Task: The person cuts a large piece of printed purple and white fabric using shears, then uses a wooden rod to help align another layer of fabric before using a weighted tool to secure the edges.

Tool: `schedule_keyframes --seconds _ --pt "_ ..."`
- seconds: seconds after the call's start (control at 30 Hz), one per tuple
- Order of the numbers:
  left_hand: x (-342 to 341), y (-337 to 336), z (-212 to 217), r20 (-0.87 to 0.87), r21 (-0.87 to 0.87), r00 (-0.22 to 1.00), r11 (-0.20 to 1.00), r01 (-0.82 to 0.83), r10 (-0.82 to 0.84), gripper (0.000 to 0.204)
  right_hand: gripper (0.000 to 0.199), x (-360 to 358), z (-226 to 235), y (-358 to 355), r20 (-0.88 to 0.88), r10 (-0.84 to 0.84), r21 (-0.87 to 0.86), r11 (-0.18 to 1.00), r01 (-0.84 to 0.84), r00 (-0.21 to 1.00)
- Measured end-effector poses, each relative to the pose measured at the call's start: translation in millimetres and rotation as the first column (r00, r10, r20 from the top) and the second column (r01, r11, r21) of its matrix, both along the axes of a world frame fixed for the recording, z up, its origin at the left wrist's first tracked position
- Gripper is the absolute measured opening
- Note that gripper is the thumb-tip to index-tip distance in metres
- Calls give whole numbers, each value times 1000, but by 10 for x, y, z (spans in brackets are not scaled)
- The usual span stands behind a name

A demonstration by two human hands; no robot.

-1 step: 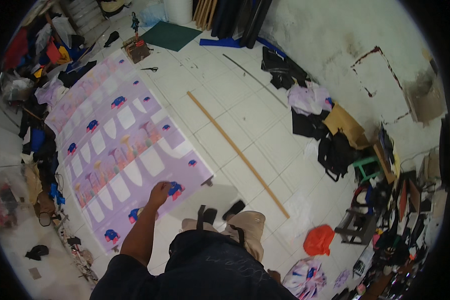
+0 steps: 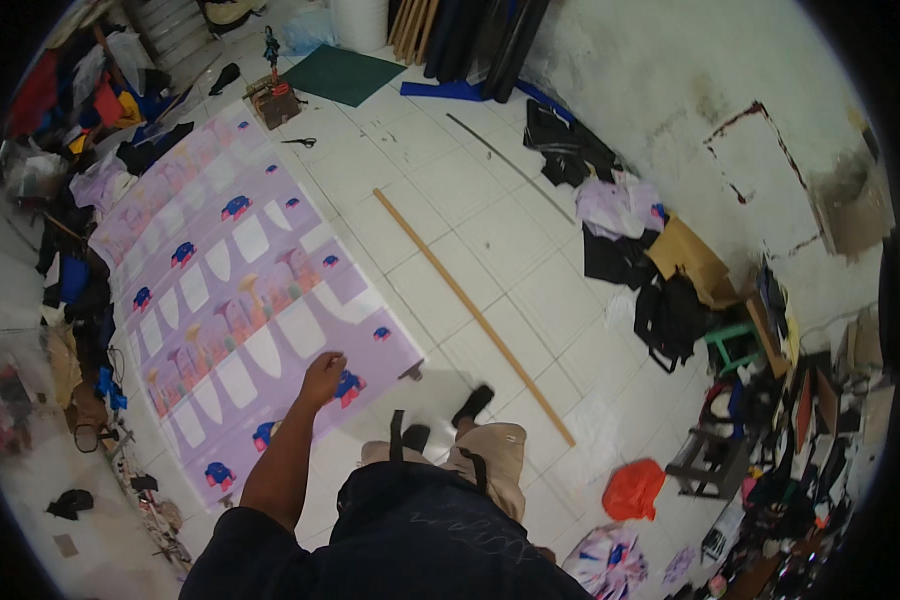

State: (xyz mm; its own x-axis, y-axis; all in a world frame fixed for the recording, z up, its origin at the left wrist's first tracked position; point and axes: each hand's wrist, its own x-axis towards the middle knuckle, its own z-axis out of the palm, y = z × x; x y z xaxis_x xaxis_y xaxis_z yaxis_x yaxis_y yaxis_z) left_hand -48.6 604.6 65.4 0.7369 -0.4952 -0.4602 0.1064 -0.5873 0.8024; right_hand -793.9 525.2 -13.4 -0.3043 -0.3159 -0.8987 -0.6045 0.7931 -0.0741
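My left hand reaches over the near right part of a large lilac printed fabric sheet spread on the floor. Its fingers are bent together beside a blue and pink printed figure. Whether anything small is pinched in them cannot be made out. White shapes and rows of coloured figures cover the sheet. A dark clip sits at its near right corner, and another clip at the near left one. Of my right hand only a sliver shows beside my dark shirt; its fingers are hidden.
A long wooden strip lies on the tiles right of the sheet, with a thin metal strip beyond. Scissors and a green mat lie at the far end. An orange bag and a dark stool stand right.
My left hand has shifted very slightly up the sheet. One foot has moved a little forward. My right hand shows less than before.
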Motion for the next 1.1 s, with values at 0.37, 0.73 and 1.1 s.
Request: schedule_keyframes --seconds 0.37,0.73,1.1 --pt "400 -122 -1072 235 224 968 974 32 -86 23 7 3230 -3 -5084 170 530 -399 808 -433 831" --pt "379 -84 -1455 -158 689 965 724 -46 212 42 27 9244 113 -7678 39 942 -720 258 -644 334" --pt "5197 -1751 611 -60 -194 321 305 -933 945 42 43 13597 1116 -4699 23 671 -543 -614 -573 -741"
